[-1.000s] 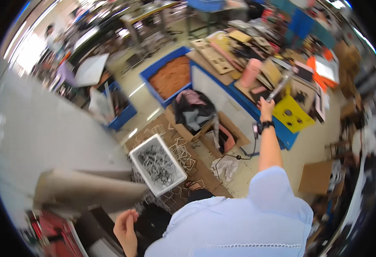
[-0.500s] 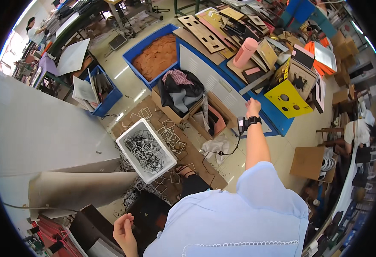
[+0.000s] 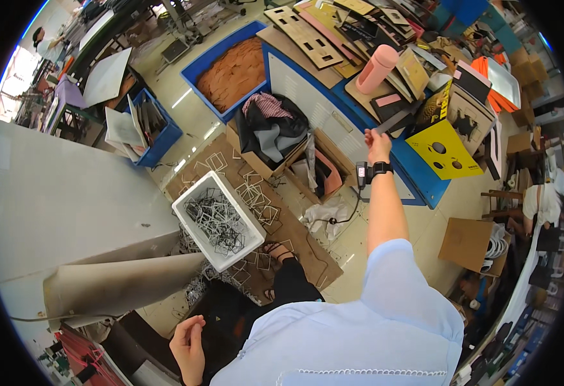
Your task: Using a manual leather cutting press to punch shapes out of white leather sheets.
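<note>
My right hand (image 3: pixel 378 148) is stretched out over the blue-edged bench (image 3: pixel 405 170), with a black band on its wrist. Its fingers are closed at the near end of a flat grey metal strip (image 3: pixel 396 120), which lies by a pink bottle (image 3: pixel 377 67) and a yellow printed box (image 3: pixel 446 151). Down at the lower left, my left hand (image 3: pixel 188 344) hangs with its fingers curled together. Whatever is between those fingers, if anything, cannot be made out. A white foam box (image 3: pixel 253 239) of thin wire frames (image 3: pixel 214 215) stands on the floor ahead of my feet.
Boards and dies (image 3: pixel 304 35) pile up on the bench. Beside it stand a blue bin (image 3: pixel 198 80) of brown pieces and cardboard boxes (image 3: pixel 256 161) with cloth. Loose wire frames litter a brown floor sheet (image 3: pixel 304 241). A big pale panel (image 3: pixel 70 199) rises at left.
My right hand has moved slightly forward, and its fingers now meet the near end of the metal strip. The view has shifted a little. My left hand stays low with its fingers curled.
</note>
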The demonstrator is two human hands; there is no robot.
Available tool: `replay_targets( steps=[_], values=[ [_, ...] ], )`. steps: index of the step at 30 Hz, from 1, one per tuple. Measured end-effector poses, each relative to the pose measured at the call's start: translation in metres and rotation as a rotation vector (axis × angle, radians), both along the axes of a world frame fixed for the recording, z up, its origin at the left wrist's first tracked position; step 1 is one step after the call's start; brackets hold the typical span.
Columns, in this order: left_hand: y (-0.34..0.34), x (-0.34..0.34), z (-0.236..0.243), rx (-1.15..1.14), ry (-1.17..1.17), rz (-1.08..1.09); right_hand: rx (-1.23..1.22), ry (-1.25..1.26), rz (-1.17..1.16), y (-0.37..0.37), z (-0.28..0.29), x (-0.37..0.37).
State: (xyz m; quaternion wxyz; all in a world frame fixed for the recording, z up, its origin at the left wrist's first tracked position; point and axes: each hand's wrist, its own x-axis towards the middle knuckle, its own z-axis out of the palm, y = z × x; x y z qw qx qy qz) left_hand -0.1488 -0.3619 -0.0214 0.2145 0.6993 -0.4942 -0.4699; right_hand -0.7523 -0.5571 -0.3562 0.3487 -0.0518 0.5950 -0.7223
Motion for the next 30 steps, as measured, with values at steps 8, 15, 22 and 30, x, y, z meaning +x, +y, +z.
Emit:
replay_targets(
  steps=[8,15,22,30],
  values=[
    [0.01,0.011,-0.009,-0.104,-0.142,0.034,0.804,1.58,0.51,0.046,-0.005,-0.126],
    [0.053,0.05,-0.019,-0.243,-0.166,0.091,0.549,0.743,0.209,0.044,-0.067,-0.142],
    [0.131,0.085,-0.013,-0.36,-0.245,0.421,0.337,0.166,1.429,0.058,-0.115,0.301],
    [0.283,0.1,-0.01,-0.406,-0.428,1.105,-0.319,0.19,2.774,0.191,0.211,0.702]
  ],
)
